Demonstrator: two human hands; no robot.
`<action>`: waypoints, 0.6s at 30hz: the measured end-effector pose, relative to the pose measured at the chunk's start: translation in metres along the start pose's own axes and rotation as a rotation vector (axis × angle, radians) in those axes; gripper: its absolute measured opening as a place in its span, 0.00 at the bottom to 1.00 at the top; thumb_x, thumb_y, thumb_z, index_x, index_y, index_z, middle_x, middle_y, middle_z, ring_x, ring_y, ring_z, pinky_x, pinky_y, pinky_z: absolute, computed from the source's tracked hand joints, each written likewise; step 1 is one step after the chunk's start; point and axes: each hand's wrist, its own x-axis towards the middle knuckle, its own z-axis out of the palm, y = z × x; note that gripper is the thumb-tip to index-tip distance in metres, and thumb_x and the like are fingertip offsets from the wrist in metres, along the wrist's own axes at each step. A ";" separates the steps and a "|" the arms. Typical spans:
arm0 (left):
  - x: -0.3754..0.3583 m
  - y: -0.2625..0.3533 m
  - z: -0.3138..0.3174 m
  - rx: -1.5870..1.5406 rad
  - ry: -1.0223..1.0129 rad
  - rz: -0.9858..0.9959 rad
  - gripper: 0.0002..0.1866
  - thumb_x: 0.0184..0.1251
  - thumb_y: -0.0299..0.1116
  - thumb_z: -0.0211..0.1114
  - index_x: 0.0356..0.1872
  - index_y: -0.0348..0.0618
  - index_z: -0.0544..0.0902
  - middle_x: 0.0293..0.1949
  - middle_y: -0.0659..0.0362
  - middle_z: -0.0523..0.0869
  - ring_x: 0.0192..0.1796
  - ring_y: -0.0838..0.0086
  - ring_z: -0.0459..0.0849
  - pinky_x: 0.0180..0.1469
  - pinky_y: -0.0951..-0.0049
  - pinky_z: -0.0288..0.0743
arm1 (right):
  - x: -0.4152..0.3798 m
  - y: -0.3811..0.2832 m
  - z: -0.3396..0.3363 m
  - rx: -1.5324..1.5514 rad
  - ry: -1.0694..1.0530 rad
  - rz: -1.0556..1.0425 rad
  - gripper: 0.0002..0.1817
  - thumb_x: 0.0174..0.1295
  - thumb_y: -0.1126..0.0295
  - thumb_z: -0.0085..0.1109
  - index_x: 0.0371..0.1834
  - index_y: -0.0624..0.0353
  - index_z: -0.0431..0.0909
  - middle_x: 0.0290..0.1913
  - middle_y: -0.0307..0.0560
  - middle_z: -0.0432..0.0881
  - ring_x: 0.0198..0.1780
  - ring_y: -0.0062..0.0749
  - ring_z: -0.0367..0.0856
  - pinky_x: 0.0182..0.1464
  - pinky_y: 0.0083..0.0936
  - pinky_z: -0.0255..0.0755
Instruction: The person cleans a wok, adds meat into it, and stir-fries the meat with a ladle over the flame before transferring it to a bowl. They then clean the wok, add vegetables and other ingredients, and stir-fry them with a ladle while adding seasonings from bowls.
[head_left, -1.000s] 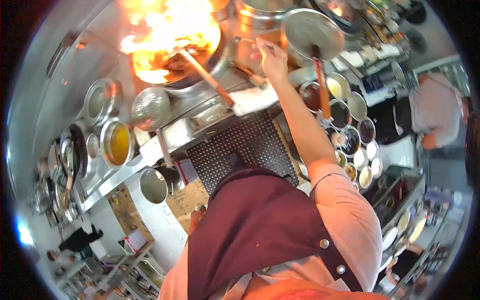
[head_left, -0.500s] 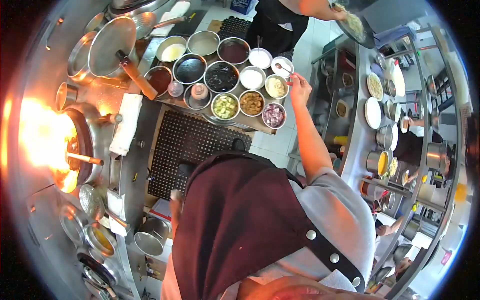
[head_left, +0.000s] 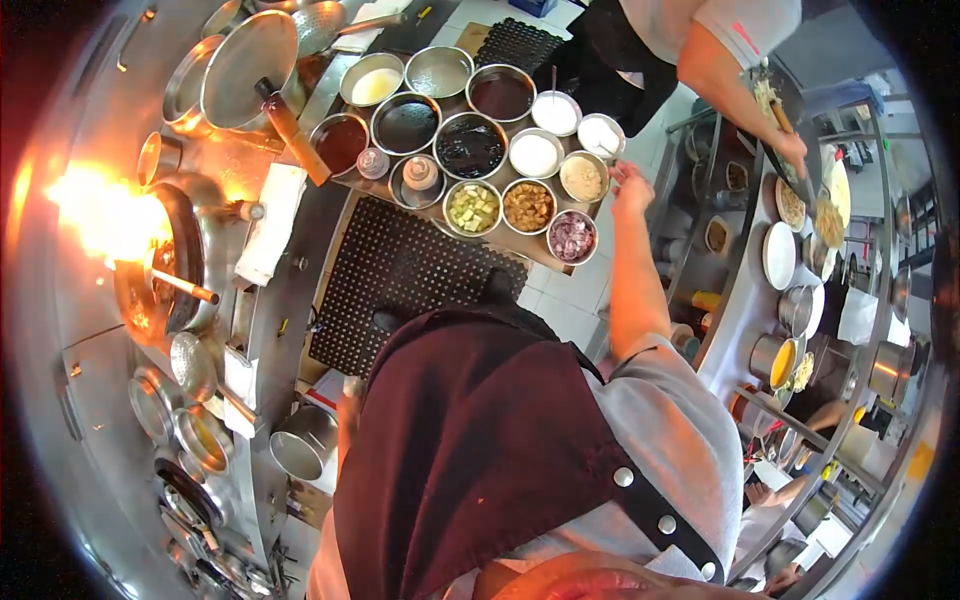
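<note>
My right hand [head_left: 632, 188] is beside the rim of a small bowl of white powder or paste [head_left: 600, 134], its fingers bent and slightly apart. A spoon [head_left: 606, 149] lies in that bowl, a small gap short of my fingertips. Just below is a bowl of pale beige paste [head_left: 583, 176]. Bowls of chopped red onion [head_left: 572, 237], browned pieces [head_left: 528, 206] and diced green vegetable [head_left: 473, 208] stand nearby. My left hand [head_left: 351, 387] hangs low beside my apron, mostly hidden, so its fingers cannot be made out.
Flames rise from a wok [head_left: 185, 260] on the left stove, a wooden-handled tool [head_left: 185, 286] sticking out of it. Bowls of dark sauces [head_left: 470, 145] and squeeze bottles [head_left: 420, 172] stand ahead. A co-worker's arm [head_left: 735, 90] reaches over a pan on the right. Plates [head_left: 779, 255] line the right counter.
My right hand has drawn back slightly from the bowl, leaving the spoon in it. The wok flames have shrunk. The co-worker has leaned toward the right counter with the pan.
</note>
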 end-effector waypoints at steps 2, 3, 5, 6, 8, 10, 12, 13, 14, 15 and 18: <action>-0.013 -0.021 -0.004 -0.021 -0.063 -0.030 0.23 0.60 0.48 0.68 0.49 0.41 0.88 0.44 0.45 0.92 0.48 0.54 0.91 0.48 0.57 0.80 | -0.005 -0.013 -0.002 -0.025 0.009 0.012 0.17 0.71 0.70 0.58 0.60 0.64 0.77 0.48 0.47 0.89 0.38 0.33 0.90 0.26 0.23 0.66; -0.018 -0.036 -0.005 -0.048 -0.102 -0.039 0.23 0.60 0.49 0.68 0.49 0.41 0.89 0.44 0.45 0.92 0.48 0.54 0.91 0.48 0.57 0.80 | -0.010 -0.020 -0.001 -0.043 0.024 0.025 0.19 0.71 0.69 0.57 0.62 0.64 0.75 0.49 0.46 0.89 0.40 0.32 0.89 0.26 0.23 0.65; -0.026 -0.054 -0.004 -0.109 -0.155 -0.054 0.23 0.61 0.49 0.68 0.49 0.42 0.89 0.43 0.45 0.92 0.48 0.54 0.91 0.48 0.56 0.81 | -0.027 -0.034 0.005 -0.059 -0.013 0.001 0.20 0.72 0.68 0.57 0.63 0.63 0.75 0.49 0.46 0.89 0.40 0.32 0.89 0.27 0.23 0.65; -0.027 -0.061 -0.004 -0.141 -0.181 -0.057 0.23 0.61 0.49 0.69 0.49 0.42 0.89 0.43 0.45 0.92 0.48 0.54 0.91 0.48 0.56 0.81 | -0.040 -0.041 0.012 -0.064 -0.045 -0.015 0.20 0.72 0.68 0.56 0.65 0.63 0.74 0.49 0.46 0.89 0.40 0.31 0.89 0.27 0.22 0.65; -0.024 -0.080 -0.004 -0.204 -0.218 -0.059 0.23 0.61 0.50 0.69 0.49 0.43 0.89 0.43 0.45 0.92 0.48 0.54 0.91 0.47 0.56 0.81 | -0.067 -0.050 0.031 -0.090 -0.135 0.003 0.20 0.72 0.65 0.58 0.65 0.58 0.75 0.51 0.45 0.88 0.43 0.32 0.88 0.31 0.23 0.64; -0.018 -0.100 -0.004 -0.317 -0.246 -0.058 0.23 0.61 0.50 0.69 0.48 0.43 0.89 0.43 0.45 0.92 0.47 0.53 0.91 0.47 0.55 0.81 | -0.104 -0.052 0.065 -0.073 -0.195 0.062 0.19 0.71 0.64 0.61 0.63 0.56 0.76 0.49 0.42 0.89 0.44 0.30 0.88 0.31 0.23 0.64; -0.010 -0.111 -0.011 -0.482 -0.249 -0.084 0.23 0.61 0.51 0.69 0.48 0.44 0.89 0.43 0.45 0.92 0.47 0.53 0.91 0.47 0.55 0.81 | -0.147 -0.045 0.111 -0.122 -0.316 0.086 0.18 0.71 0.63 0.62 0.61 0.55 0.78 0.52 0.43 0.89 0.46 0.30 0.88 0.33 0.22 0.65; -0.008 -0.122 -0.018 -0.520 -0.215 -0.127 0.23 0.61 0.51 0.69 0.48 0.44 0.89 0.43 0.45 0.92 0.47 0.53 0.91 0.47 0.55 0.81 | -0.191 -0.047 0.144 -0.087 -0.378 0.130 0.19 0.71 0.63 0.62 0.62 0.55 0.79 0.53 0.44 0.88 0.48 0.30 0.87 0.34 0.21 0.65; 0.003 -0.126 -0.025 -0.340 -0.196 -0.051 0.22 0.60 0.50 0.70 0.48 0.44 0.89 0.42 0.45 0.92 0.48 0.52 0.91 0.47 0.54 0.81 | -0.213 -0.035 0.176 -0.116 -0.387 0.132 0.20 0.70 0.63 0.62 0.63 0.56 0.78 0.54 0.46 0.88 0.49 0.30 0.86 0.34 0.21 0.65; 0.016 -0.124 -0.032 -0.154 -0.184 0.027 0.22 0.60 0.49 0.70 0.48 0.44 0.89 0.42 0.44 0.92 0.48 0.51 0.90 0.48 0.54 0.81 | -0.244 -0.026 0.211 -0.130 -0.476 0.156 0.21 0.70 0.63 0.63 0.64 0.56 0.78 0.54 0.47 0.88 0.49 0.31 0.86 0.34 0.21 0.66; 0.015 -0.116 -0.061 -0.205 -0.107 -0.045 0.22 0.57 0.47 0.71 0.47 0.41 0.89 0.42 0.43 0.91 0.49 0.50 0.90 0.49 0.53 0.81 | -0.342 0.007 0.315 -0.107 -0.711 0.314 0.21 0.69 0.64 0.64 0.63 0.57 0.79 0.55 0.51 0.88 0.48 0.35 0.88 0.29 0.20 0.66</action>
